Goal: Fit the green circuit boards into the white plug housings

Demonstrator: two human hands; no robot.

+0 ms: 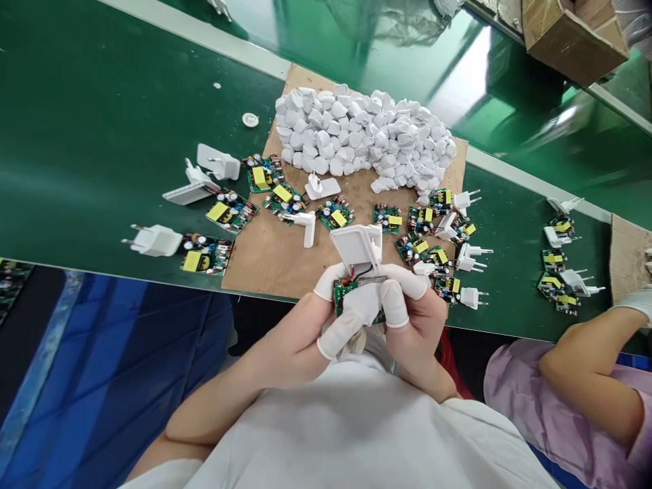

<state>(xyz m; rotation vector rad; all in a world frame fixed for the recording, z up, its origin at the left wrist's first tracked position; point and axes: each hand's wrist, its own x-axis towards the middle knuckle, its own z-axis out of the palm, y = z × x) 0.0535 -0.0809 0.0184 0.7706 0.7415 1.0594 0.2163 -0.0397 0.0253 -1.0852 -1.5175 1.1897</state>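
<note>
Both of my hands, with white finger cots on the fingertips, meet at the table's front edge around one circuit board [342, 292]. My left hand [318, 329] grips its left side, thumb laid across it. On the right, my right hand [412, 316] has its thumb and fingers closed on the board's other side. Red and black wires run from the board to a white plug housing [354, 246], which tilts up just beyond my fingertips. Some of the board is hidden under my thumbs.
A large heap of white putty-like lumps [356, 132] lies on a cardboard sheet [249, 265]. Boards wired to white plugs [155, 240] lie left and right on the green table [102, 156]. A co-worker's arm [591, 367] is at right; a cardboard box [570, 41] stands far right.
</note>
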